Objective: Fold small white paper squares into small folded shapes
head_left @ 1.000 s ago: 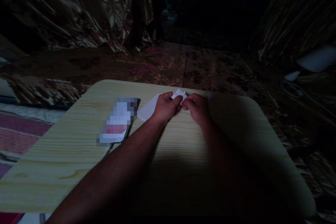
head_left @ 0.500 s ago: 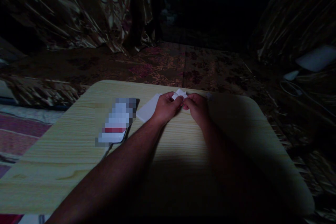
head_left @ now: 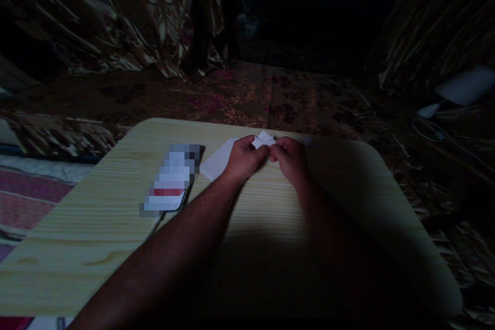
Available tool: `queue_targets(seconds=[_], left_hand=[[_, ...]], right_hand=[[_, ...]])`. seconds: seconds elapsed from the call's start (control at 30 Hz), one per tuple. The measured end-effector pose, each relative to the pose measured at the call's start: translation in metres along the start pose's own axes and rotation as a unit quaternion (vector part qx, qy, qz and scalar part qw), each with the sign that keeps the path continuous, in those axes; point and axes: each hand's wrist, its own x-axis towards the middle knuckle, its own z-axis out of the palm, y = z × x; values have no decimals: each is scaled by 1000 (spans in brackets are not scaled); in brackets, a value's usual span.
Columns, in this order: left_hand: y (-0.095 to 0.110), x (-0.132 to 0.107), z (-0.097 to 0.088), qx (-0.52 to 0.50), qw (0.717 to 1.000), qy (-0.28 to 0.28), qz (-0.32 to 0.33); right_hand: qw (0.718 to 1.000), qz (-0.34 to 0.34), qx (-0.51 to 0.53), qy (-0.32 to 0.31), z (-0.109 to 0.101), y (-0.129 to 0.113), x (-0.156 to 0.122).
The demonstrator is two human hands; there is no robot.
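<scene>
A small folded white paper piece (head_left: 264, 139) sits near the far edge of a light wooden table (head_left: 116, 237). My left hand (head_left: 243, 157) pinches its left side with curled fingers. My right hand (head_left: 291, 159) pinches its right side, fingertips close to the left hand's. A flat white sheet of paper (head_left: 216, 162) lies on the table just left of my left hand, partly under it.
A blurred-out flat object (head_left: 170, 180) lies on the table's left half. Patterned dark cloth (head_left: 270, 95) covers the floor beyond the table, with shiny drapes (head_left: 116, 15) behind. A white cable and pale objects (head_left: 433, 118) lie at the right. The scene is dim.
Nearly nothing differs; both hands keep pinching the folded paper, with only slight finger shifts.
</scene>
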Motion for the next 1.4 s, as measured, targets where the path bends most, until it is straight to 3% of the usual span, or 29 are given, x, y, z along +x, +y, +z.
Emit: queue_targets(seconds=[0.4,1.4], left_hand=[[-4,4,-2,-37,999,-14,-12],[-3,4,-3,-1,1000,7,2]], right_hand=[[1000,-1,-5,-18,-1,-4,-1],[999,-8,-34,-30,3,13,2]])
